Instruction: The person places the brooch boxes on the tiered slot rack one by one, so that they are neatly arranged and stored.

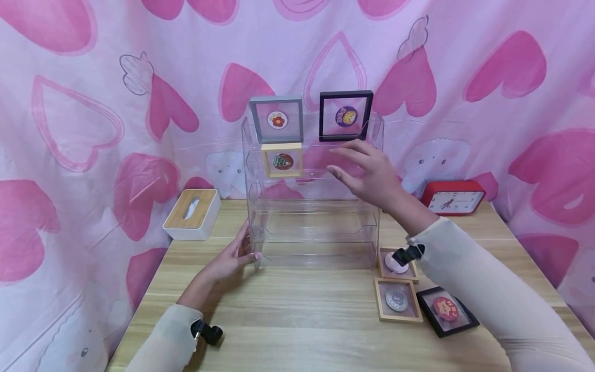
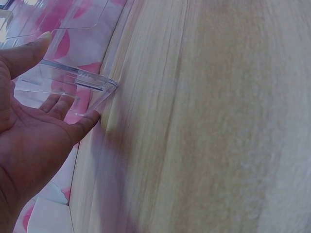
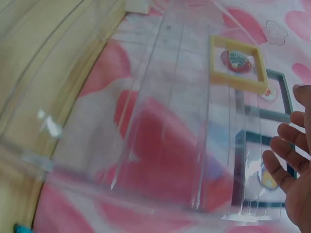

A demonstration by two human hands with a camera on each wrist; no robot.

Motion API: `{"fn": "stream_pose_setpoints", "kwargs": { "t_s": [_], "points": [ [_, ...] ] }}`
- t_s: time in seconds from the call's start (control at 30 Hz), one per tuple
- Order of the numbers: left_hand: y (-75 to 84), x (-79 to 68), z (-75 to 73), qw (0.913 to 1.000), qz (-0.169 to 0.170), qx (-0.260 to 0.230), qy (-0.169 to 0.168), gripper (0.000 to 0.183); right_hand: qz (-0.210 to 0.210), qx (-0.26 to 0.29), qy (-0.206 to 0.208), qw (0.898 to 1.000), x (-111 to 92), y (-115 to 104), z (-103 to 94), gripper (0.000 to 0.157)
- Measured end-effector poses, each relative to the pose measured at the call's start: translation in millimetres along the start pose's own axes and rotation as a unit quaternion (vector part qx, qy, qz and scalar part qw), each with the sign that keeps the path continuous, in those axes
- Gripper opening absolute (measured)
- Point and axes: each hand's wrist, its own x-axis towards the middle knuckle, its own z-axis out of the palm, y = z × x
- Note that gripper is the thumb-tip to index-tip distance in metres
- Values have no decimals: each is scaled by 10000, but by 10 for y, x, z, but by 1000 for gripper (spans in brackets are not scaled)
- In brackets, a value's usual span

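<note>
A clear tiered acrylic display rack (image 1: 321,235) stands upright on the table. My left hand (image 1: 225,266) grips its lower left side, thumb at the front edge and fingers round behind; the left wrist view shows the clear edge between them. On the top tier sit a grey frame (image 1: 276,120) with a red-flower badge and a black frame (image 1: 345,116) with a purple-and-yellow badge. A small yellow frame (image 1: 282,160) with a green-and-brown badge is one tier lower, at left. My right hand (image 1: 367,168) hovers before the upper right tiers, fingers loosely spread and holding nothing.
Right of the rack's base lie two wooden frames, the nearer wooden frame (image 1: 398,300) beside a black frame (image 1: 447,310) with a red badge. A red clock (image 1: 453,197) stands at back right, a tissue box (image 1: 191,214) at back left. A heart-patterned curtain (image 1: 176,41) hangs behind.
</note>
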Motion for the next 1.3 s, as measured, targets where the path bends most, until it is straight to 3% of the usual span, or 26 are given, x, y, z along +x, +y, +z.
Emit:
{"fn": "stream_pose_setpoints", "kwargs": {
  "t_s": [0.27,0.47,0.7,0.93,1.1,1.3],
  "points": [
    [-8,20,0,9999,-88,26,48,108,10,-47,35,10000,-298,158,-296,48],
    [-13,27,2,10000,82,-40,-16,109,55,-159,163,9997,-524,257,-462,52],
    [-8,25,4,9999,134,-24,-7,108,303,-414,113,9986,-838,437,-640,46],
    [-13,13,11,9999,129,-3,-40,109,814,-634,-442,9937,-1206,628,-773,44],
    [-6,9,19,9999,100,-33,-45,108,1126,-686,-995,9863,-1500,771,-761,36],
    [-7,8,16,9999,75,-76,-12,107,1910,-529,-1870,9622,-1899,922,-682,27]
  ]
}}
